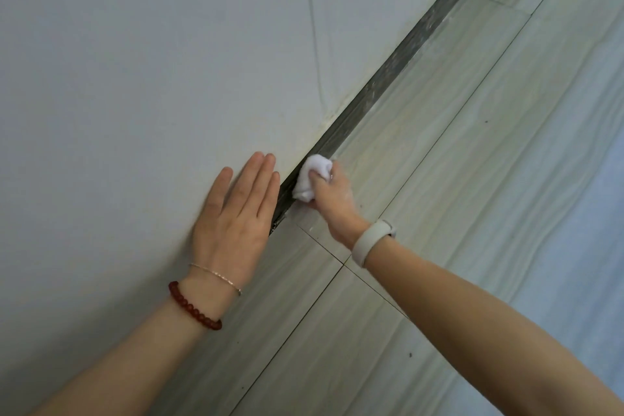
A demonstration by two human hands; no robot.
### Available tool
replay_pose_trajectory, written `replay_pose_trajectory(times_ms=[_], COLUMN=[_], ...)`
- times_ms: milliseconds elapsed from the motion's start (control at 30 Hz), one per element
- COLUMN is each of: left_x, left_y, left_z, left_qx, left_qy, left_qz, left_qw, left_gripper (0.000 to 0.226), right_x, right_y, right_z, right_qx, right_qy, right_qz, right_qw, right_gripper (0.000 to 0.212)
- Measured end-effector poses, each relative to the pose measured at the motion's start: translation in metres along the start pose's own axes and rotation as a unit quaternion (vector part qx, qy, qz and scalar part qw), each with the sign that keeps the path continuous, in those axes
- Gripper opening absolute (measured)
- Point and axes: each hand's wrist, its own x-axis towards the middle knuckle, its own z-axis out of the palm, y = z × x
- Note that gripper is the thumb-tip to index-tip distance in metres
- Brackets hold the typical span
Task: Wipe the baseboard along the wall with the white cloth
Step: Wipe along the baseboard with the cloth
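Observation:
A dark grey baseboard [398,59] runs diagonally from the top right down to the middle of the view, between the wall and the floor. My right hand [332,199] grips a bunched white cloth [312,177] and presses it against the baseboard's lower end. My left hand [236,216] lies flat on the white wall [152,78], fingers together, just left of the cloth. The left hand covers the baseboard's nearest stretch.
Pale wood-look floor tiles [456,179] with thin dark grout lines fill the right side. The baseboard further up looks dusty and mottled. A thin crack line [314,37] runs down the wall toward the baseboard.

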Motion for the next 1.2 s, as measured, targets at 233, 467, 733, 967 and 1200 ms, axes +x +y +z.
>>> replay_pose_trajectory(times_ms=[233,467,733,967,1200], left_x=[0.014,0.013,0.020,0.018,0.011], left_y=[0.005,0.005,0.004,-0.012,-0.047], left_z=[0.009,0.007,0.002,-0.053,-0.223], left_qx=[0.070,0.130,0.039,-0.173,-0.327], left_qy=[-0.012,-0.073,-0.085,-0.088,-0.330], left_qz=[0.018,0.023,0.010,0.025,-0.035], left_qw=[0.997,0.989,0.996,0.981,0.885], left_gripper=[0.051,0.066,0.065,0.036,0.047], right_x=[0.089,0.125,0.051,-0.087,-0.251], right_y=[-0.031,-0.080,-0.059,-0.048,-0.124], right_z=[-0.046,-0.096,-0.111,-0.091,-0.102], right_qx=[0.047,0.060,0.112,0.046,0.035], right_qy=[0.089,0.151,0.184,0.198,0.267], right_qz=[0.045,-0.068,-0.061,-0.015,0.067], right_qw=[0.994,0.984,0.975,0.979,0.961], right_gripper=[0.017,0.038,0.036,0.014,0.017])
